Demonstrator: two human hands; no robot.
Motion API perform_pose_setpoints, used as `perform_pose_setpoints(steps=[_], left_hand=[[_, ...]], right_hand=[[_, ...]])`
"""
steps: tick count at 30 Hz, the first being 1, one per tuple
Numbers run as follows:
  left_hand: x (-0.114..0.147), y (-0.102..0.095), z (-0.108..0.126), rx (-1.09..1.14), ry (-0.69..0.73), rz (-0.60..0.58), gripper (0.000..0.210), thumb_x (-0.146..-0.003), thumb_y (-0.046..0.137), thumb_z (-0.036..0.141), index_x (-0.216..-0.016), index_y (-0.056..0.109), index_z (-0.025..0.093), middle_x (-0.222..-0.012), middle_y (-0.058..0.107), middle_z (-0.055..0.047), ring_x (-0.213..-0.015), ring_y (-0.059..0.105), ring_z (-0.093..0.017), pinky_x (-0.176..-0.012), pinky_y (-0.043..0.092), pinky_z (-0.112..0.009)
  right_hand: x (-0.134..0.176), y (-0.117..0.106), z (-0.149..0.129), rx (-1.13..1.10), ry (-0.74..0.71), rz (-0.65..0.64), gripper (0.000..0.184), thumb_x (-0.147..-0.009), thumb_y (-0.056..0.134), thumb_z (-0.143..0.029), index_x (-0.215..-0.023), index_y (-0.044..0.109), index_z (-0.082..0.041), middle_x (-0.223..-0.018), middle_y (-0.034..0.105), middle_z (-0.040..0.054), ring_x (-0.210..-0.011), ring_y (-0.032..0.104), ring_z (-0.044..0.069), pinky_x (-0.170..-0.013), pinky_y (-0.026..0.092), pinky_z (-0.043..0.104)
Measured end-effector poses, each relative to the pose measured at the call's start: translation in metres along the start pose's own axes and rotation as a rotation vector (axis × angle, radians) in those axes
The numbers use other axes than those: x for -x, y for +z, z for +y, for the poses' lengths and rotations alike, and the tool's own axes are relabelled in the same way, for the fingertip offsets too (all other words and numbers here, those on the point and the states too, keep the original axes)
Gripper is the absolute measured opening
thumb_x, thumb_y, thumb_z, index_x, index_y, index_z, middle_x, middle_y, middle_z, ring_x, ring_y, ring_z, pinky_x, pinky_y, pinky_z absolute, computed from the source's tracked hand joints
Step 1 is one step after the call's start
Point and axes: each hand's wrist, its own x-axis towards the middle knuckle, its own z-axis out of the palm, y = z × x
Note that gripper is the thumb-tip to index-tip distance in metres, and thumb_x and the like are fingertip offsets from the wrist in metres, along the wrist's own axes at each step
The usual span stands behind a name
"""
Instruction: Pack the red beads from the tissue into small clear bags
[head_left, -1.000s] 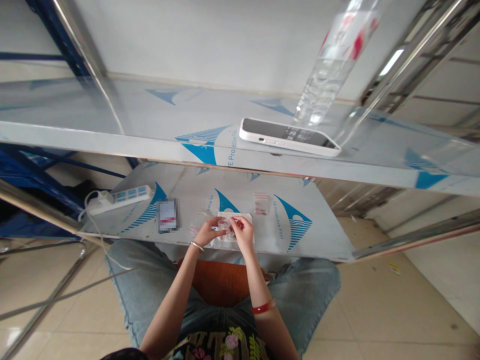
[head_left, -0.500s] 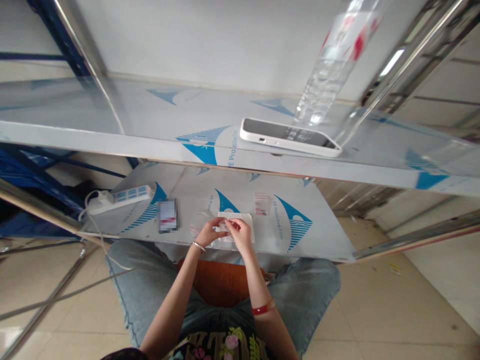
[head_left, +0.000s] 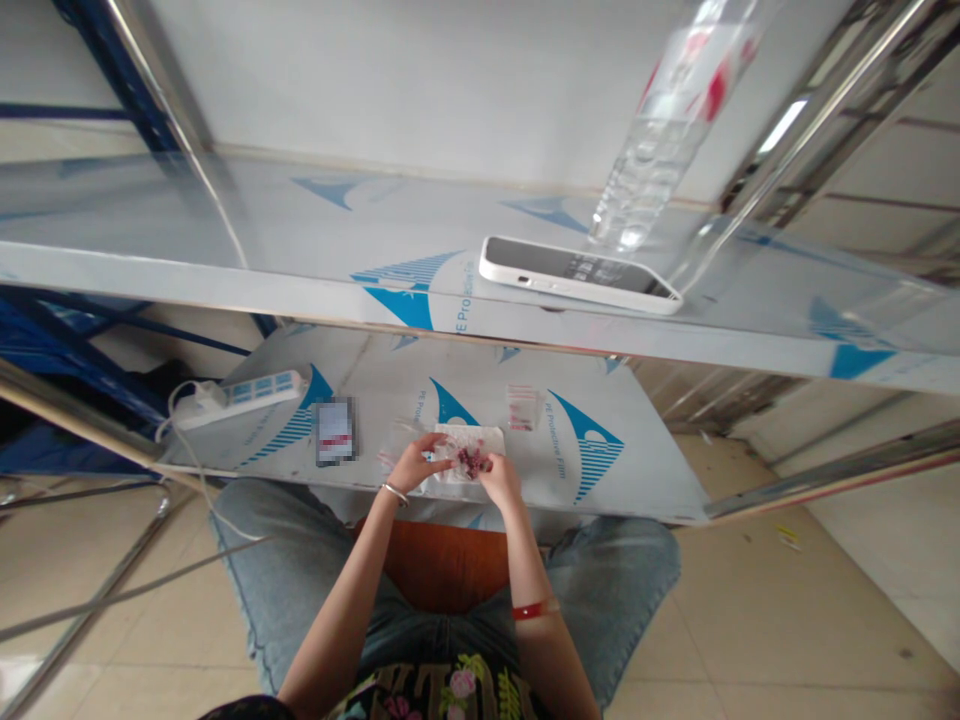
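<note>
Both forearms reach forward from the near side to the white tray (head_left: 491, 437), wrists spread, hands facing each other over it. Left hand (head_left: 424, 462) at the tray's left side: thumb and fingers curved with a gap between them, clear plastic (head_left: 448, 450) at the tips; cannot tell how firmly it is gripped. Right hand (head_left: 500, 480) at the tray's right side: fingertips bunched at the right edge of a dark red cluster (head_left: 470, 461); cannot tell if the grip is clamped on it. Cluster sits over the tray's middle, between the hands; whether inside the plastic is too small to tell.

Around the tray, on the table (head_left: 637, 465): clear bags (head_left: 401, 435) just left, partly covered by the left hand; a small red-striped bag (head_left: 523, 408) just beyond its right corner; a pixelated rectangular item (head_left: 335, 432) farther left; a power strip (head_left: 251, 395) leftmost. Beyond the tray and higher, a shelf (head_left: 300, 235) crosses the view, bearing a white-cased phone (head_left: 577, 275) and a bottle (head_left: 660, 130).
</note>
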Motion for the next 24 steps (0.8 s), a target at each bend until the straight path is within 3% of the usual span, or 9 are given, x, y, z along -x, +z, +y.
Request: perform_pose_setpoints(steps=[7, 17, 24], left_hand=[[0.000, 0.003, 0.004, 0.056, 0.010, -0.015, 0.048, -0.062, 0.074, 0.037, -0.103, 0.061, 0.016, -0.106, 0.066, -0.009, -0.096, 0.060, -0.023, -0.079, 0.049, -0.033], [-0.001, 0.002, 0.002, 0.037, 0.002, -0.004, 0.050, -0.063, 0.073, 0.038, -0.105, 0.060, 0.016, -0.107, 0.065, -0.009, -0.098, 0.059, -0.024, -0.079, 0.048, -0.032], [0.000, 0.003, 0.001, 0.045, -0.002, -0.006, 0.052, -0.061, 0.074, 0.035, -0.107, 0.058, 0.016, -0.107, 0.065, -0.010, -0.097, 0.059, -0.024, -0.080, 0.048, -0.034]], right_hand=[[0.006, 0.022, 0.005, 0.068, -0.065, 0.032, 0.001, -0.068, 0.064, -0.018, -0.068, 0.065, -0.019, -0.072, 0.065, 0.0042, -0.064, 0.059, 0.016, -0.054, 0.035, 0.023], [0.002, 0.035, 0.012, 0.056, -0.089, 0.046, 0.009, -0.063, 0.068, -0.015, -0.058, 0.064, -0.021, -0.054, 0.061, 0.0005, -0.051, 0.054, 0.014, -0.049, 0.033, 0.022], [0.003, 0.030, 0.004, -0.009, -0.015, 0.108, 0.009, -0.073, 0.062, -0.025, -0.074, 0.069, -0.019, -0.073, 0.068, 0.0074, -0.064, 0.061, 0.020, -0.058, 0.041, 0.027]])
